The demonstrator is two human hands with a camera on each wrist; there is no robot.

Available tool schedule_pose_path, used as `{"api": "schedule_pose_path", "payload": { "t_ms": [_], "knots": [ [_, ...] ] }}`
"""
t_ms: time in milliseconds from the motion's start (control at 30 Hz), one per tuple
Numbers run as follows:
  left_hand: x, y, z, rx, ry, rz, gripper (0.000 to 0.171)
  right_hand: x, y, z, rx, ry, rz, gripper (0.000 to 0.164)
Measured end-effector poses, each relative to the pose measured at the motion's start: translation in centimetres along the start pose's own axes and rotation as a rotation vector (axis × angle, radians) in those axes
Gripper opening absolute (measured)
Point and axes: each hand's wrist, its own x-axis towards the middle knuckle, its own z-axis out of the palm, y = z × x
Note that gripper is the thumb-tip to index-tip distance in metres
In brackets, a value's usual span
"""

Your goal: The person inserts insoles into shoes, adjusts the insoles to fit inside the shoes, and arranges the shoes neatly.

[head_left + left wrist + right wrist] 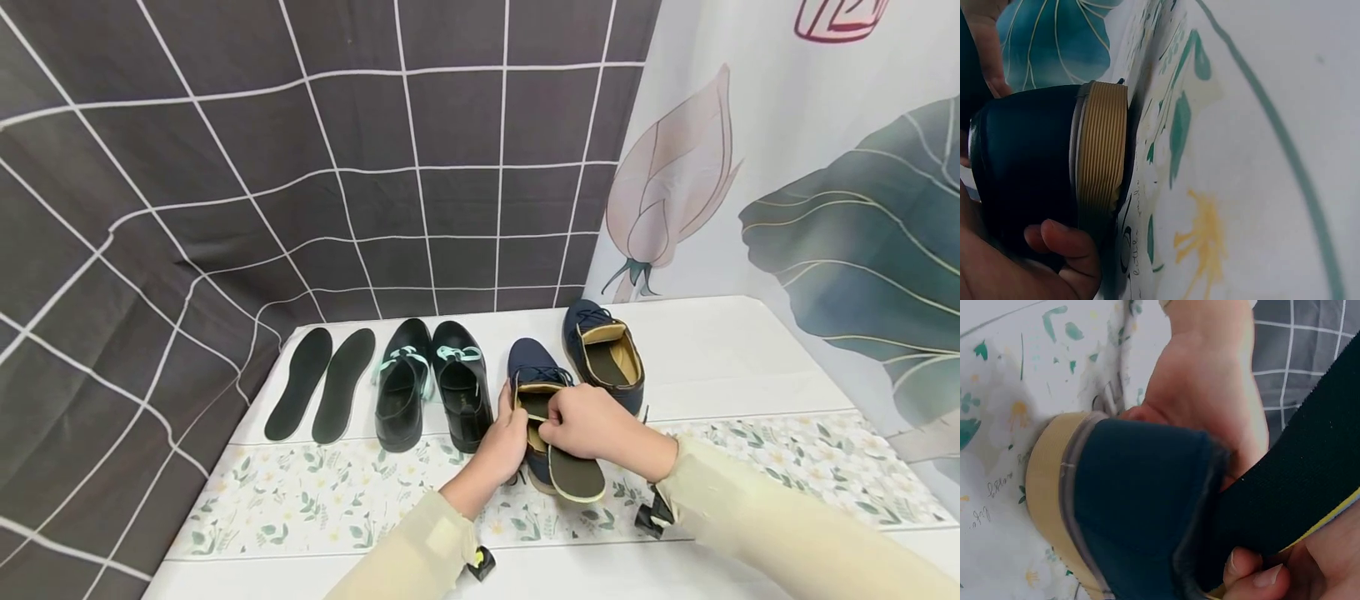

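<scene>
Near the middle of the table, a navy lace-up shoe (529, 356) stands with its toe pointing away from me. My left hand (504, 446) grips its left side; in the left wrist view the fingers curl round the dark heel. A dark insole (576, 477) with a pale edge lies partly in the shoe opening, its heel end sticking out over the back. My right hand (596, 423) pinches this insole at mid-length, as the right wrist view shows with the insole (1297, 462) rising out of the heel. The insole's front end is hidden inside the shoe.
The other navy shoe (576, 327) stands just behind to the right, a dark insole visible inside. To the left are two black shoes (408, 333) (457, 337) with mint laces, and two loose black insoles (300, 387) (345, 387). A dark grid-patterned cloth (450, 200) hangs behind.
</scene>
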Motion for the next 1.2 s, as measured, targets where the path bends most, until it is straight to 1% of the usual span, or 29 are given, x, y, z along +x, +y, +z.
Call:
{"api": "schedule_pose_path", "payload": {
  "t_ms": [100, 233, 400, 533, 633, 700, 900, 967, 1033, 1133, 1200],
  "knots": [
    [0.0, -0.1, 0.2, 0.015, 0.002, 0.004, 0.060, 0.4, 0.2, 0.5, -0.008, 0.020, 0.020, 0.042],
    [0.0, -0.1, 0.2, 0.015, 0.004, 0.007, 0.060, 0.6, 0.0, 0.7, -0.066, 0.032, 0.048, 0.046],
    [0.0, -0.2, 0.1, 0.009, -0.005, 0.007, 0.061, 0.3, -0.5, 0.4, -0.147, 0.019, 0.103, 0.049],
    [0.0, -0.3, 0.1, 0.012, -0.010, -0.004, 0.060, -0.4, -0.8, -0.1, -0.167, -0.015, 0.109, 0.045],
    [0.0, -0.4, 0.1, 0.016, -0.016, -0.004, 0.060, -1.3, -1.1, -0.8, -0.184, -0.039, 0.098, 0.043],
    [0.0, -0.4, 0.1, 0.022, -0.016, 0.002, 0.061, -2.2, -1.4, -1.3, -0.211, -0.032, 0.084, 0.047],
    [-0.1, -0.5, 0.0, 0.024, -0.010, 0.017, 0.061, -5.5, -3.3, -1.7, -0.309, 0.099, 0.000, 0.065],
    [0.0, -0.5, 0.0, 0.019, -0.006, 0.019, 0.061, -6.4, -4.0, -1.6, -0.327, 0.111, -0.025, 0.072],
    [0.0, -0.5, -0.1, 0.016, -0.001, 0.020, 0.060, -7.0, -4.5, -1.4, -0.350, 0.118, -0.053, 0.075],
    [0.0, -0.5, -0.1, 0.014, -0.010, 0.007, 0.060, -7.5, -4.9, -1.1, -0.395, 0.174, -0.097, 0.068],
    [-0.1, -0.5, 0.0, 0.011, -0.014, 0.002, 0.060, -7.6, -4.9, -0.9, -0.410, 0.218, -0.123, 0.056]
  ]
}}
